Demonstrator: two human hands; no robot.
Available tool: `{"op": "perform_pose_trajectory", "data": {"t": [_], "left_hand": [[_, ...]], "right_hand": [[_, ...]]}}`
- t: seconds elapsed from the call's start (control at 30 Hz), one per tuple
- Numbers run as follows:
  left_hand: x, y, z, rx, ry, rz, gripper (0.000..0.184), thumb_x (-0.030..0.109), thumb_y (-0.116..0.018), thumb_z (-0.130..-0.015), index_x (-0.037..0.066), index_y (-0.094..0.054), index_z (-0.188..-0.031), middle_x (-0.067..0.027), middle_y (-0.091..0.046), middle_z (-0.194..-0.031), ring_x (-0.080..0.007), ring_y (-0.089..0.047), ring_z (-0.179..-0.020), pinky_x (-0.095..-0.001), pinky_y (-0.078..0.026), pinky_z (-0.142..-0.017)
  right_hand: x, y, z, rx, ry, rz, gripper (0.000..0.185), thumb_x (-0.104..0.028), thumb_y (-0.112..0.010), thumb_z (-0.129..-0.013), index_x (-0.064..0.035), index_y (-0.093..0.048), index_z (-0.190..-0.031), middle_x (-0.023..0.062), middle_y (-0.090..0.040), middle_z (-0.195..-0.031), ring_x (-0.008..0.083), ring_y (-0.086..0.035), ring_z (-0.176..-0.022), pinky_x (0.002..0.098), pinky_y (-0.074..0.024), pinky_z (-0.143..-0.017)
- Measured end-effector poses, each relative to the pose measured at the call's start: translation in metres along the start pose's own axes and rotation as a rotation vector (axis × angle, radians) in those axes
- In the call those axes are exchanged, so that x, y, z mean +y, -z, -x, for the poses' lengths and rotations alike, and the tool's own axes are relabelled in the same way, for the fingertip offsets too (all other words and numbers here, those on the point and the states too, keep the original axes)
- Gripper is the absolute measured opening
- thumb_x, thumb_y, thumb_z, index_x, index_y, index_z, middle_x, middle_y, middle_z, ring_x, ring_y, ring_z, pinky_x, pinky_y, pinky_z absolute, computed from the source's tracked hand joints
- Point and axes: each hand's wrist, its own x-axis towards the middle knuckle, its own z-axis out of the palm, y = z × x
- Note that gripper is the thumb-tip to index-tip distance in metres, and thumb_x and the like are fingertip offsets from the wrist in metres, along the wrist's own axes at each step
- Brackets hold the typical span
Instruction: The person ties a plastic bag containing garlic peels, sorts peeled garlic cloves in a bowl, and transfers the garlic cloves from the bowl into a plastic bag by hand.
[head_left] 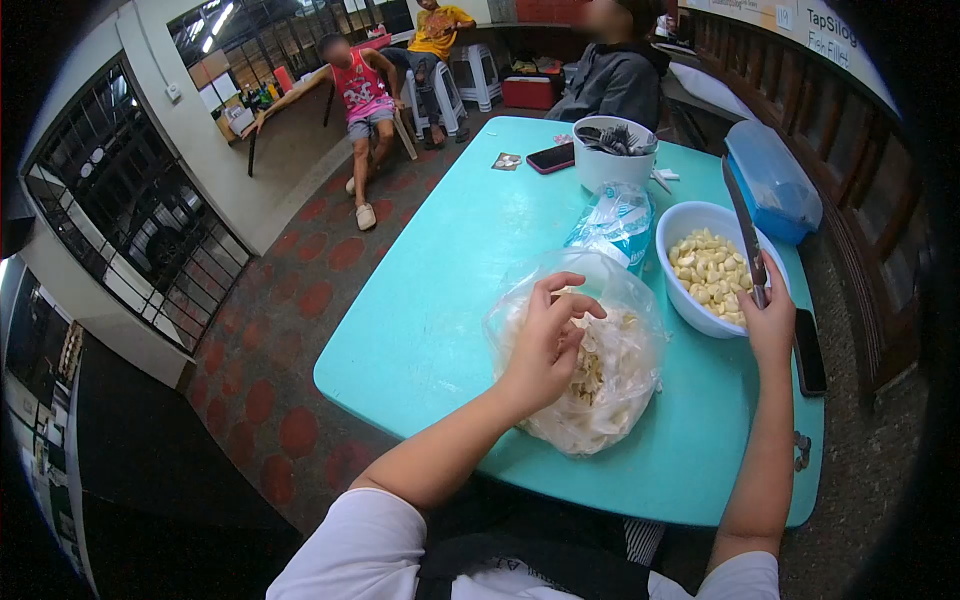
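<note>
My left hand (550, 345) is raised over a clear plastic bag (620, 400) of pale peelings, its fingers curled and apart, with nothing visible in them. On the right, my right hand (768, 312) is closed around the handle of a knife (744, 220), whose blade points up and away. It is at the right rim of a light blue bowl (682, 290). Peeled garlic cloves (710, 270) lie in that bowl, right of the bag.
Behind the bag on the turquoise table (420, 270) are a blue-white packet (615, 225), a white tub (600, 170) of utensils and a phone (551, 159). A lidded blue box (770, 180) and a dark phone (809, 352) sit right. People sit beyond.
</note>
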Motion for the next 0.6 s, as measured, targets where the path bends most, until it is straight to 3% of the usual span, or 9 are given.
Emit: {"op": "perform_pose_trajectory", "data": {"t": [0.27, 0.37, 0.6], "left_hand": [[-0.0012, -0.0010, -0.0013, 0.005, -0.113, -0.136, 0.047, -0.018, -0.036, -0.074, 0.005, -0.061, -0.106, -0.0149, -0.038, -0.138, -0.0197, -0.045, -0.112, -0.0269, -0.040, -0.079], [0.0011, 0.0003, -0.0010, -0.004, -0.110, -0.094, 0.046, -0.016, -0.036, -0.073, 0.006, -0.061, -0.104, -0.0141, -0.039, -0.137, -0.0196, -0.045, -0.112, -0.0274, -0.039, -0.080], [0.0021, -0.0004, 0.0007, -0.004, -0.097, -0.033, 0.044, -0.016, -0.035, -0.072, 0.005, -0.060, -0.101, -0.0111, -0.041, -0.131, -0.0169, -0.044, -0.104, -0.0268, -0.037, -0.081]], "right_hand": [[0.0005, -0.0003, -0.0004, 0.010, 0.045, -0.060, 0.068, 0.005, -0.067, -0.080, -0.0085, -0.047, -0.144, 0.0210, -0.066, -0.119, 0.0231, -0.068, -0.100, 0.0337, -0.0531, -0.084], [-0.0003, 0.0011, -0.0019, -0.039, -0.020, -0.015, 0.069, 0.008, -0.065, -0.082, -0.0059, -0.043, -0.146, 0.0187, -0.057, -0.135, 0.0225, -0.065, -0.110, 0.0313, -0.0532, -0.089], [-0.0023, -0.0002, -0.0001, 0.009, 0.004, -0.001, 0.068, 0.004, -0.067, -0.080, -0.0087, -0.047, -0.144, 0.0208, -0.066, -0.120, 0.0253, -0.069, -0.102, 0.0354, -0.0535, -0.085]]}}
